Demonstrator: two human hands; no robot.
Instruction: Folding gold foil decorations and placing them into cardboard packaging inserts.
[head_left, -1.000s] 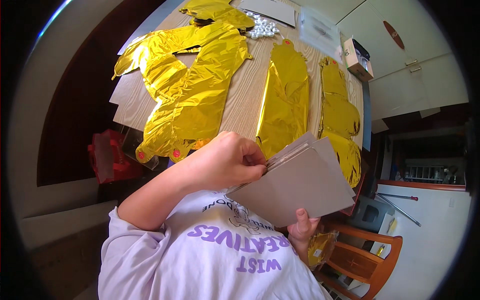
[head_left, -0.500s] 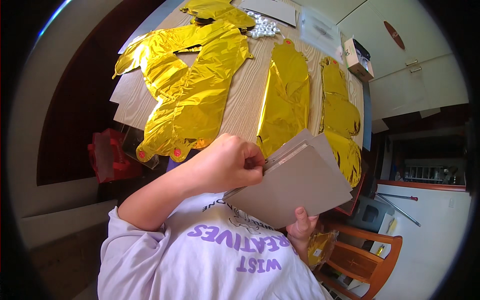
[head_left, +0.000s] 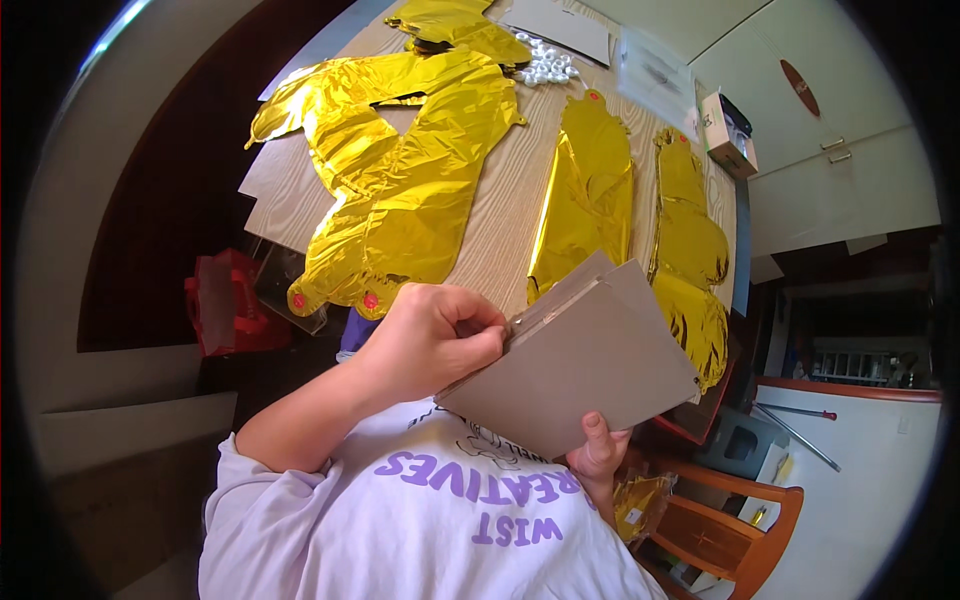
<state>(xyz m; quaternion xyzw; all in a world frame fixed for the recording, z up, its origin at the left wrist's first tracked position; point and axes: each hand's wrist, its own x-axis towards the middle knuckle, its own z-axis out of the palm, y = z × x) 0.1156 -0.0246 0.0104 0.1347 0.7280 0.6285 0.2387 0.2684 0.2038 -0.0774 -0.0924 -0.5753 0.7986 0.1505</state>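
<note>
A stack of stiff grey cardboard sheets (head_left: 560,365) is held tilted in front of my chest. My right hand (head_left: 598,448) grips its lower right edge, thumb on the top face and the other fingers mostly hidden beneath. My left hand (head_left: 435,335) is closed in a pinch at the stack's upper left edge; what its fingertips hold is hidden. A narrow glossy strip shows along that edge, beside the fingers. The sheets are slightly offset at the far corner. Just beyond them, a long gold foil balloon (head_left: 590,190) lies flat on the wooden table (head_left: 497,225).
A large flat gold foil balloon (head_left: 400,190) covers the table's left side; another gold foil piece (head_left: 690,240) lies along the right edge. Small white rings (head_left: 547,65), a clear plastic box (head_left: 655,75) and a small carton (head_left: 728,135) sit farther back. A wooden chair (head_left: 725,520) stands at lower right.
The view has shifted slightly. My left hand has moved a little along the stack's edge, still pinched. The sheets look less fanned at the right. My right hand keeps its grip.
</note>
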